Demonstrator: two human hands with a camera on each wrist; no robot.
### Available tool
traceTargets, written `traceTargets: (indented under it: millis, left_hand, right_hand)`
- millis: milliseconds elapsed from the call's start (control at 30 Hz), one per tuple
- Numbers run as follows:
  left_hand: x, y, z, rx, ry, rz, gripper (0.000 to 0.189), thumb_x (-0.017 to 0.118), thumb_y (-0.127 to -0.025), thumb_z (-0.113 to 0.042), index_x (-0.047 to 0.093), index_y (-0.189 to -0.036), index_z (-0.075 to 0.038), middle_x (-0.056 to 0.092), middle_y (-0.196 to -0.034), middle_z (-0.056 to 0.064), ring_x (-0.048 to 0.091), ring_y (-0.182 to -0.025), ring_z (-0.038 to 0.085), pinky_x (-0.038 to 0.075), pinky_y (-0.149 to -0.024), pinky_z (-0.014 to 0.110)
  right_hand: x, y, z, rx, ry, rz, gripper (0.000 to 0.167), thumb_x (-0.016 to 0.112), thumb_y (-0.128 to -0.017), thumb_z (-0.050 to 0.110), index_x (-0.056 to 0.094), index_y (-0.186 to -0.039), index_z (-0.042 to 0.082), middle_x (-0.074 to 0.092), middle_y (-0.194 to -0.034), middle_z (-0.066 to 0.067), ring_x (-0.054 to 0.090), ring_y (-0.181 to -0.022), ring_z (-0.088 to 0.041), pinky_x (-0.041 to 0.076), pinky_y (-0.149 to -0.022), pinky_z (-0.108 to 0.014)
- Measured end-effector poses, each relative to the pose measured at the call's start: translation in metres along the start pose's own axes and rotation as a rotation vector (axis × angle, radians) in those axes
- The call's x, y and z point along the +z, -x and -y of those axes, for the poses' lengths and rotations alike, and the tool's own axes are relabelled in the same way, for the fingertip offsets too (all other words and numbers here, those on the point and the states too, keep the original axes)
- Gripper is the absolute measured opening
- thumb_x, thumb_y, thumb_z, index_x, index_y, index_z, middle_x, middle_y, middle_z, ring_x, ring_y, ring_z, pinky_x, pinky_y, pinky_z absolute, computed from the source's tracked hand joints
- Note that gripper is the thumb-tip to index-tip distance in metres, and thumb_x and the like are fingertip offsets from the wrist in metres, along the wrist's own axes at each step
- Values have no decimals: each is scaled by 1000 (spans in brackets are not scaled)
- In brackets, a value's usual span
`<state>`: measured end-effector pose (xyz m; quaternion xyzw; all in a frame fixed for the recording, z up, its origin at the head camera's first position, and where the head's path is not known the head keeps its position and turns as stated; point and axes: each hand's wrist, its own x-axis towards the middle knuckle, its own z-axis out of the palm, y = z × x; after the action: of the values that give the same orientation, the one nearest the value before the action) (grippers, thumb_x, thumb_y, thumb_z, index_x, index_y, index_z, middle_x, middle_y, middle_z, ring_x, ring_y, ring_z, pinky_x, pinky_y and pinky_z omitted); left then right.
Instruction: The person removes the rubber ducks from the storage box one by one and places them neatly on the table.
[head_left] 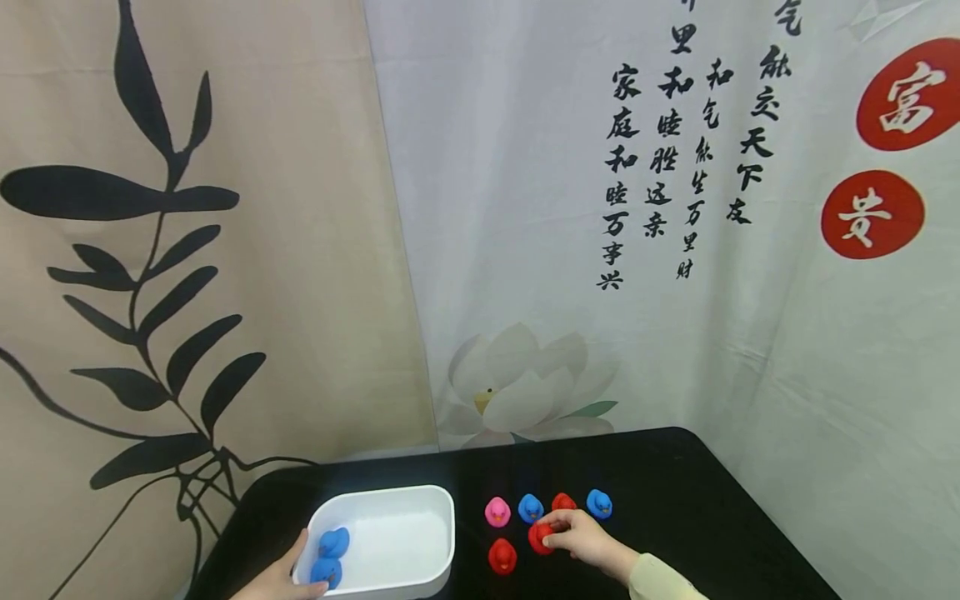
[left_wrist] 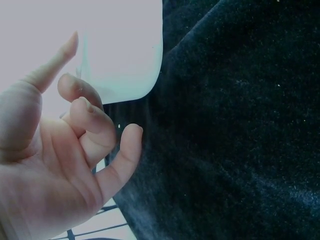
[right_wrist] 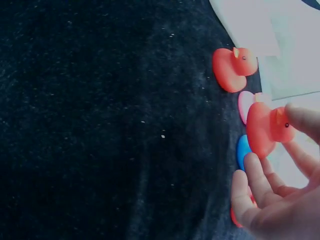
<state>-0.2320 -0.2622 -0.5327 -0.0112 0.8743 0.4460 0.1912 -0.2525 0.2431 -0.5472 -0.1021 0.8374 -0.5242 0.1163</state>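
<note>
My right hand [head_left: 581, 537] pinches a red rubber duck [head_left: 540, 537] between thumb and fingers; the duck's head points toward the thumb in the right wrist view [right_wrist: 262, 130]. Left of it, another red duck [head_left: 502, 556] sits on the black cloth. My left hand [head_left: 281, 579] holds the white tray [head_left: 397, 493] at its near left corner, thumb at the front rim and fingers along the left side. Two blue ducks [head_left: 333, 542] lie inside the tray against its left wall. In the left wrist view, the curled fingers [left_wrist: 95, 125] are beside the tray corner.
Behind the held duck stands a row: a pink duck [head_left: 497, 512], a blue duck [head_left: 531, 507], a red duck [head_left: 563, 501] partly hidden by my hand, and a second blue duck [head_left: 599, 503]. Black cloth [head_left: 675, 500] covers the table. A printed curtain [head_left: 510, 208] hangs behind it.
</note>
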Motion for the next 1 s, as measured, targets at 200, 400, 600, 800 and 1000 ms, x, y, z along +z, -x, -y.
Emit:
traceTargets:
  millis: [200, 400, 600, 800, 1000]
  left_hand:
    - [0, -2, 3, -3, -13, -11, 113, 77, -77, -49, 8, -151, 2, 38, -132, 42, 61, -98, 45, 45, -83, 63]
    - [0, -2, 2, -15, -58, -33, 116, 77, -75, -52, 8, -151, 4, 32, -136, 43, 57, -103, 52, 41, -86, 66]
    - [0, -2, 0, 7, -59, -33, 115, 76, -78, -49, 7, -149, 7, 30, -136, 45, 55, -105, 52, 40, -87, 67]
    - [0, -2, 0, 13, -66, -36, 115, 77, -77, -48, 7, -149, 7, 30, -136, 45, 53, -107, 55, 39, -88, 68]
    - [0, -3, 1, 19, -72, -39, 114, 77, -78, -48, 6, -149, 7, 29, -137, 44, 51, -109, 56, 37, -89, 69]
  right_hand:
    - [7, -3, -8, -19, 10, 3, 27, 71, -85, 15, 69, -109, 3, 66, -97, -6, 54, -80, -19, 43, -59, -35]
    - [13, -2, -13, -104, 33, -6, 24, 72, -81, 8, 70, -103, 0, 67, -93, -6, 57, -86, -18, 46, -72, -31]
    - [15, -1, -12, -105, 33, 5, 23, 71, -81, 6, 70, -103, -1, 68, -94, -8, 59, -86, -19, 47, -75, -32]
    - [17, -2, -14, -105, 49, 20, 24, 71, -81, 5, 70, -104, -1, 68, -95, -8, 58, -87, -20, 46, -74, -32]
    - [19, -4, -16, -100, 46, 29, 24, 70, -80, 4, 70, -104, -1, 68, -96, -8, 59, -89, -21, 47, -76, -33]
